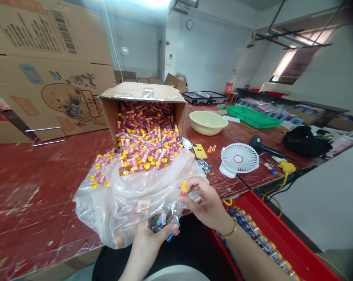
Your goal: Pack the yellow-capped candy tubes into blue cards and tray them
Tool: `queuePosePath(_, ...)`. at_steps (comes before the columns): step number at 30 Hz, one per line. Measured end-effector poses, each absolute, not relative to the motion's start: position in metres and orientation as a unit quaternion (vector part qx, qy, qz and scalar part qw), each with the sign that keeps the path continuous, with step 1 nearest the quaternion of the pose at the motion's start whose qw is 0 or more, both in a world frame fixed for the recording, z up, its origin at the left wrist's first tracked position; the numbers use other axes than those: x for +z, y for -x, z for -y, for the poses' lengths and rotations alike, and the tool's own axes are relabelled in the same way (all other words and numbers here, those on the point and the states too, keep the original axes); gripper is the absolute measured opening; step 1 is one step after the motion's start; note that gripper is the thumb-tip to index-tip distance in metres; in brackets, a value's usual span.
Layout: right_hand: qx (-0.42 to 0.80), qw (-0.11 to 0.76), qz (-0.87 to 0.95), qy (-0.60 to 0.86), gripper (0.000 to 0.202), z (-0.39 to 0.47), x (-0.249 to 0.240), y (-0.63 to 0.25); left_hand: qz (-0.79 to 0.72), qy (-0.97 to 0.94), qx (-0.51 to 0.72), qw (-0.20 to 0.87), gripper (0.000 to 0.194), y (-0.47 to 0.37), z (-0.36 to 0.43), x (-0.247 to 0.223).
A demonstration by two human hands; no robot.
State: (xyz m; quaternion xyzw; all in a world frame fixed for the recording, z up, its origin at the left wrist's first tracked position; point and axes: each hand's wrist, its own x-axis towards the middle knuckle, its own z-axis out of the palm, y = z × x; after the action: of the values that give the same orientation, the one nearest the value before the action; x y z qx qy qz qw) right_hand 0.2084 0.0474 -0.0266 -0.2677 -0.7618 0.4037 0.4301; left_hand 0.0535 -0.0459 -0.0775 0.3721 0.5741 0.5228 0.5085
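Observation:
At the table's front edge my left hand [148,239] is closed on a small clear packet [173,224] with blue printing, its thumb pressed on it. Just above and to the right, my right hand [207,203] pinches a small tube with a yellow cap [185,186]; the tube's lower part is partly hidden by the fingers. Behind both hands lies a crumpled clear plastic bag [129,195], spilling from a cardboard box [106,117] on its side. Many pink tubes with yellow caps [147,152] fill the box opening and lie on the bag.
On the red table [47,175] stand a cream basin [208,123], a yellow phone [199,151], a white fan [239,159], a black hair dryer [264,147] and a green tray [252,117]. A red tray [266,214] with packed items is at my right. A large carton [47,78] rises at left.

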Motion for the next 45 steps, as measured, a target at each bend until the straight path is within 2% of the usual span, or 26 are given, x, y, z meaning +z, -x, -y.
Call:
queuePosePath(4, 0.407, 0.412, 0.771, 0.266, 0.013, -0.048, -0.026, -0.205, -0.577, -0.369, 0.529, 0.502, 0.021, -0.055, 0.047, -0.075)
queuePosePath(10, 0.666, 0.336, 0.61, 0.266, 0.037, -0.051, -0.034, -0.195, -0.565, -0.331, 0.555, 0.514, 0.024, -0.06, 0.045, -0.075)
queuePosePath(12, 0.694, 0.353, 0.563, 0.277, 0.041, -0.052, -0.039, -0.194, -0.56, -0.314, 0.561, 0.523, 0.026, -0.059, 0.045, -0.076)
queuePosePath(16, 0.579, 0.455, 0.607, 0.301, 0.033, -0.054, -0.045, -0.199, -0.579, -0.389, 0.53, 0.483, 0.021, -0.055, 0.044, -0.081)
queuePosePath(20, 0.426, 0.437, 0.738, 0.288, 0.015, -0.048, -0.039, -0.205, -0.601, -0.441, 0.503, 0.436, 0.024, -0.053, 0.043, -0.083)
queuePosePath(23, 0.353, 0.428, 0.781, 0.288, 0.009, -0.045, -0.033, -0.207, -0.598, -0.441, 0.509, 0.435, 0.024, -0.054, 0.044, -0.081)
queuePosePath(29, 0.32, 0.447, 0.792, 0.267, 0.011, -0.044, -0.028, -0.208, -0.589, -0.422, 0.523, 0.449, 0.022, -0.055, 0.043, -0.083)
queuePosePath(35, 0.318, 0.425, 0.815, 0.232, 0.012, -0.041, -0.022, -0.208, -0.603, -0.394, 0.548, 0.424, 0.021, -0.056, 0.042, -0.086)
queuePosePath(38, 0.405, 0.411, 0.781, 0.239, 0.014, -0.044, -0.027, -0.203, -0.592, -0.405, 0.539, 0.441, 0.021, -0.058, 0.043, -0.082)
queuePosePath(42, 0.64, 0.376, 0.611, 0.275, 0.033, -0.049, -0.042, -0.192, -0.557, -0.319, 0.543, 0.542, 0.027, -0.064, 0.046, -0.073)
queuePosePath(45, 0.707, 0.367, 0.532, 0.287, 0.041, -0.05, -0.051, -0.189, -0.527, -0.23, 0.544, 0.611, 0.033, -0.07, 0.047, -0.067)
